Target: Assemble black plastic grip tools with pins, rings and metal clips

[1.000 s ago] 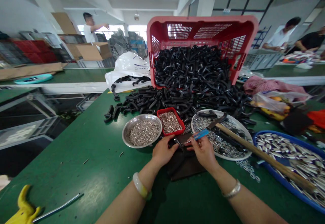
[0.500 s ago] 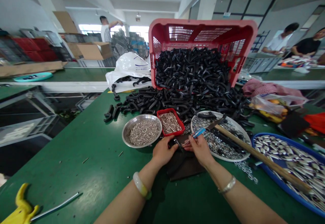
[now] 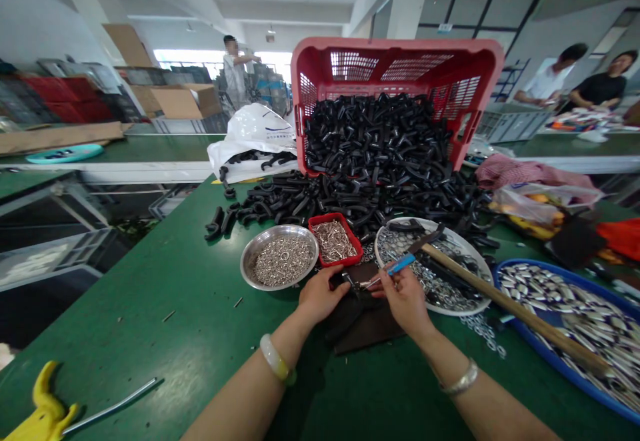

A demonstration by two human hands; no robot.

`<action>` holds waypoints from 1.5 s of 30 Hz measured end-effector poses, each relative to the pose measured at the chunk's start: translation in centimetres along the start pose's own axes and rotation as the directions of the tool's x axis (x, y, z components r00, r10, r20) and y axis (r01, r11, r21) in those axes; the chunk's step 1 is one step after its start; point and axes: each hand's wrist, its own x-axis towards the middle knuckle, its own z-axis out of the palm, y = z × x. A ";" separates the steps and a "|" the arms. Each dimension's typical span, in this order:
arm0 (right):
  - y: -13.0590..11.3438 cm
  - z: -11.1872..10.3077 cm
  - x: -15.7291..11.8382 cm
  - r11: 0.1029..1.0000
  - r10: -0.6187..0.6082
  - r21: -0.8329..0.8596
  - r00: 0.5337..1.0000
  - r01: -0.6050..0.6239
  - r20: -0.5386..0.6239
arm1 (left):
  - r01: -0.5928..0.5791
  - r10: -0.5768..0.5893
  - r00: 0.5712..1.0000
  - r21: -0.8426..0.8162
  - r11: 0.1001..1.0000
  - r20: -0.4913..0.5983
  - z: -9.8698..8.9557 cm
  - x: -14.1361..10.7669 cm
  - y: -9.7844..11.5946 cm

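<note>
My left hand point(image 3: 323, 294) is closed on a black plastic handle point(image 3: 345, 317) with a small shiny metal piece at its upper end. The handle rests over a dark brown pad point(image 3: 370, 337). My right hand point(image 3: 404, 297) grips a slim blue-handled tool point(image 3: 401, 264), which looks like a screwdriver. Its thin metal shaft points left toward the metal piece by my left fingertips. What looks like a small spring point(image 3: 366, 285) sits around the shaft's tip. Just beyond my hands are a red tray of small metal pins point(image 3: 334, 239) and a steel bowl of tiny metal parts point(image 3: 280, 261).
A tilted red crate point(image 3: 400, 44) spills black handles across the back. A hammer point(image 3: 515, 307) lies over a white dish point(image 3: 487, 294) and a blue tray point(image 3: 530, 264) of metal parts. A yellow tool point(image 3: 47, 417) lies front left. Co-workers are in the background.
My right hand and the blue-handled tool have moved slightly right, and more of the shaft shows. My left hand stays nearly still. A background person has shifted right.
</note>
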 end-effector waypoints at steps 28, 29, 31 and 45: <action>0.0 1.1 0.5 0.999 0.021 0.034 1.000 -0.022 0.020 | 0.023 -0.023 1.000 0.016 1.000 -0.006 -0.3 -0.2 0.5; 0.4 1.1 0.4 0.998 0.039 0.049 0.999 -0.039 0.008 | 0.020 -0.020 1.000 0.018 1.000 -0.004 -0.4 -0.2 0.6; 0.7 1.2 0.3 0.997 0.049 0.064 0.999 -0.048 -0.003 | 0.024 -0.024 1.000 0.023 0.999 -0.002 -0.4 -0.2 0.7; -0.2 0.9 0.6 0.967 0.145 0.207 0.989 -0.150 0.038 | -0.021 0.021 1.000 0.021 1.000 -0.018 -0.1 0.0 0.0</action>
